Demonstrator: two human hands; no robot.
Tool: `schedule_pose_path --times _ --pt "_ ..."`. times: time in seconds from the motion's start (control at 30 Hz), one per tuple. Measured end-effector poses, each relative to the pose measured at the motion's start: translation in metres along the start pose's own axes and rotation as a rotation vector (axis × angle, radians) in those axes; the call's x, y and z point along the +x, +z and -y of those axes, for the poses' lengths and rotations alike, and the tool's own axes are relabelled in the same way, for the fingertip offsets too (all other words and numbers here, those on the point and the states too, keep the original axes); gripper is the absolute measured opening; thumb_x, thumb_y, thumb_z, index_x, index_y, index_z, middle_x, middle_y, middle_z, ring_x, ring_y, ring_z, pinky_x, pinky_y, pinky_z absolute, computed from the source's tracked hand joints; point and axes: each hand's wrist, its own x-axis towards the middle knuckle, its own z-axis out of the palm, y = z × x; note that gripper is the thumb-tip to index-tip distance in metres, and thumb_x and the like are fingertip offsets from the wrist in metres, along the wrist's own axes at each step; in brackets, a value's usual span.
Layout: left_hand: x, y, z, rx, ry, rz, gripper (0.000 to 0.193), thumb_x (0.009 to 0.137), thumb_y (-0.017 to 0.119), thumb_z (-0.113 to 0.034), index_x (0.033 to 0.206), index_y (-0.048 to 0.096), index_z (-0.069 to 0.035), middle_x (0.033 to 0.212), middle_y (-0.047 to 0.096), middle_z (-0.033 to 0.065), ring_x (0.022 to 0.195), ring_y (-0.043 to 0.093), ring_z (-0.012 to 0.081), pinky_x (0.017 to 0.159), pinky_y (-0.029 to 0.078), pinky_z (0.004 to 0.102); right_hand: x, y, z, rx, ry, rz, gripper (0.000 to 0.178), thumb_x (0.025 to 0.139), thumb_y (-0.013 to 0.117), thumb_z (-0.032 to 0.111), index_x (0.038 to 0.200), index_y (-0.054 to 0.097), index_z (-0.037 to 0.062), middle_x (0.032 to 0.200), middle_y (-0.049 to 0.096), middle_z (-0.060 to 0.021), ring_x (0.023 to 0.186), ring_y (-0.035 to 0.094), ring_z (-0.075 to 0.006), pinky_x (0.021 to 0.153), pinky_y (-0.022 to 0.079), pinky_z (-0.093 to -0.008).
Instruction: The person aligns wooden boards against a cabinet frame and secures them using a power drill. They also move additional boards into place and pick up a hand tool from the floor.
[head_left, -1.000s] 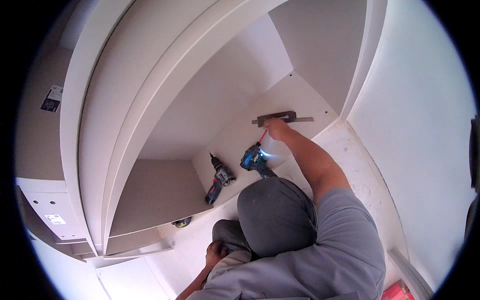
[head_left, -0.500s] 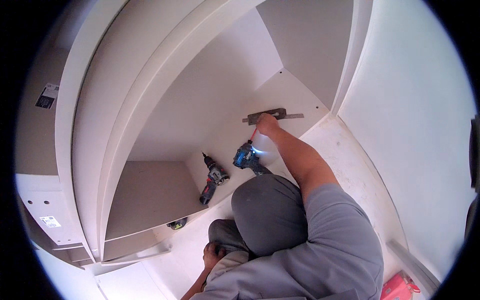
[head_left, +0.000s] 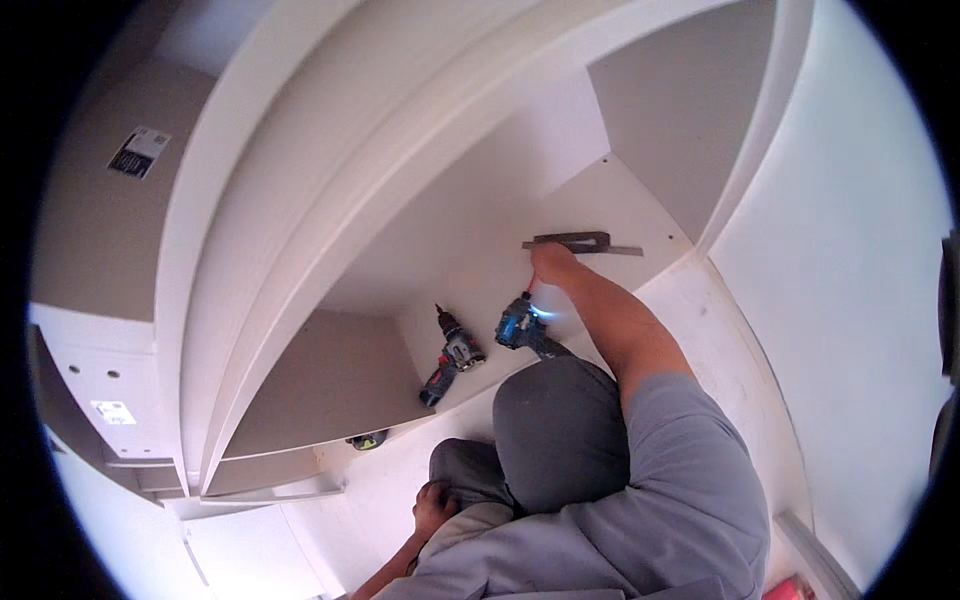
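My right hand [head_left: 555, 264] reaches into the low cabinet, its fingers closed at the upper end of a red driver bit [head_left: 530, 284]. The bit runs down to the chuck of a blue and black cordless impact driver [head_left: 519, 323], whose light is on. My right knee partly covers the driver's handle. Just beyond the fingers lies a dark, slotted tool [head_left: 585, 241] with a thin metal strip; the hand hides its near end. My left hand [head_left: 434, 507] rests on my left leg with its fingers laid over the grey trousers.
A black and grey cordless drill [head_left: 457, 352] lies left of the driver on the cabinet's bottom panel [head_left: 640, 215]. A green and black tool [head_left: 368, 440] sits by the lower edge. A pale cabinet frame [head_left: 290, 180] curves across the left; a white wall [head_left: 850, 230] stands right. Something red [head_left: 790, 590] shows lower right.
The view has shifted, so the cabinet and tools appear farther right. My right hand stays at the red bit, and my left hand remains on my leg.
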Motion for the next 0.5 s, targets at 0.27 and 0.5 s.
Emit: schedule_pose_path --times 0.27,0.5 --pt "0.010 -0.023 -0.023 0.058 -0.059 0.027 0.047 0.086 0.070 -0.040 0.125 0.066 -0.015 0.134 0.061 0.0146 0.131 0.053 0.0358 0.104 0.047 0.0554 0.028 0.029 -0.042 -0.152 -0.247 -0.002 0.017 0.081 0.067 0.021 0.083 0.077 0.0070 0.093 0.073 -0.0178 0.097 0.070 -0.0387 0.085 0.056 -0.0502" --pt "-0.017 -0.007 -0.021 0.080 -0.187 0.107 0.050 0.086 0.068 -0.044 0.128 0.063 -0.016 0.134 0.059 0.0129 0.132 0.052 0.0342 0.103 0.045 0.0601 0.027 0.021 -0.019 -0.077 -0.190 0.265 0.020 0.078 0.071 0.015 0.097 0.071 0.0078 0.093 0.072 -0.0174 0.086 0.070 -0.0322 0.071 0.053 -0.0457"
